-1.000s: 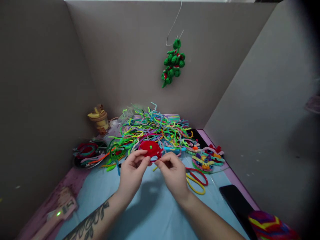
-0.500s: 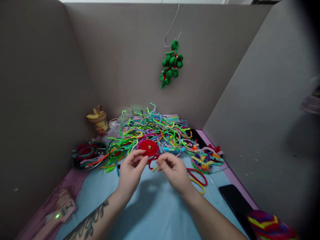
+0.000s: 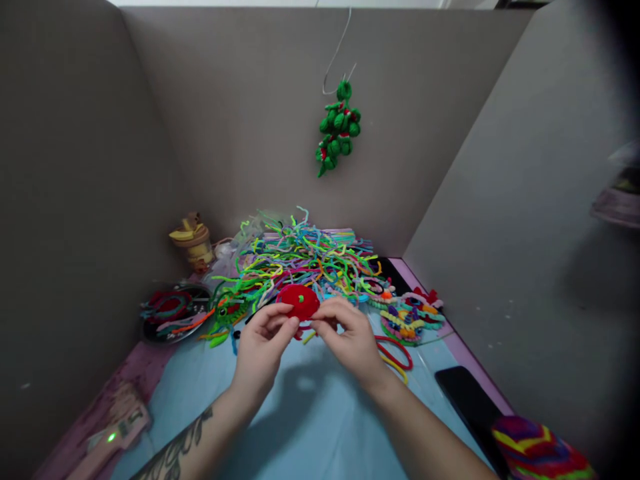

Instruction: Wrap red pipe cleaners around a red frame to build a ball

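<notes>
A flat red fuzzy disc of coiled pipe cleaner, with a small green spot at its centre, is held up in front of me. On its lower left edge my left hand is closed in a pinch. My right hand pinches its lower right edge, fingertips close to the left ones. A short red strand hangs below the disc, partly hidden by the fingers. Red and yellow pipe cleaners lie looped on the blue cover, just right of my right hand.
A heap of multicoloured pipe cleaners fills the back. A round tray and cup stand left, with a pink glue gun nearer. To the right are fuzzy flower pieces and a black phone. A green ornament hangs behind.
My right hand has moved up and left from the loose strand below the disc to the disc's edge. The disc has tilted a little; my left hand keeps its pinch.
</notes>
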Action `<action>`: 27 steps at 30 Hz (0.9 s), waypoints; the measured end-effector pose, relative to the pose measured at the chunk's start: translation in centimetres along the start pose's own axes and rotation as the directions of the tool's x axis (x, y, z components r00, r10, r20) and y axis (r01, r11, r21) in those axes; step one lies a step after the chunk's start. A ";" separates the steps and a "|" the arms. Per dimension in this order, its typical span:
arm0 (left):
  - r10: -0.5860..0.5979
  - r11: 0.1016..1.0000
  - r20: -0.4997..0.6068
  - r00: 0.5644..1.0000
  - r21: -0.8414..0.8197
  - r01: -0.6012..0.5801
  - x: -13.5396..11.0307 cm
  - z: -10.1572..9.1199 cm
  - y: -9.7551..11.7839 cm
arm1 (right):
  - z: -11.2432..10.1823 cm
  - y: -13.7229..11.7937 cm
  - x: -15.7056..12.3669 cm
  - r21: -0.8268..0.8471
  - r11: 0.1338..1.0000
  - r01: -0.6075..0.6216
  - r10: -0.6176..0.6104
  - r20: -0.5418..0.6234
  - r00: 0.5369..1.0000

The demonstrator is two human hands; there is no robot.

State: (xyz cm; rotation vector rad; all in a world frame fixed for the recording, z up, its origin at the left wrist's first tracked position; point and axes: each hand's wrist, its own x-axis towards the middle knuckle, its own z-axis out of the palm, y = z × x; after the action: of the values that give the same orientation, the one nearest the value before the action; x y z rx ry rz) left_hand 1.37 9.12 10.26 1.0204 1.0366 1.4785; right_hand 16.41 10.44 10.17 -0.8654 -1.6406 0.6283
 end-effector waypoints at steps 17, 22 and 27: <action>0.096 0.986 0.038 0.995 0.134 -0.101 -0.7 0.1 -0.3 | -0.1 0.9 0.5 0.291 0.823 -0.487 0.499 0.037 0.866; 0.143 0.969 0.081 0.986 0.190 -0.156 -0.7 0.0 -0.3 | 0.3 0.8 0.3 0.480 0.683 -0.551 0.558 0.145 0.817; 0.211 0.941 0.088 0.973 0.251 -0.227 -0.6 -0.4 -0.6 | 0.4 1.1 0.2 0.422 0.763 -0.489 0.505 0.082 0.859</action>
State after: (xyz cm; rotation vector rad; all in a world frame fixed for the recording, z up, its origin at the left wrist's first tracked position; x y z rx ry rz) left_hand 1.26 8.51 9.57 1.3976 1.1222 1.5044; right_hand 16.22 11.27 9.30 -0.9732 -1.1550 1.2892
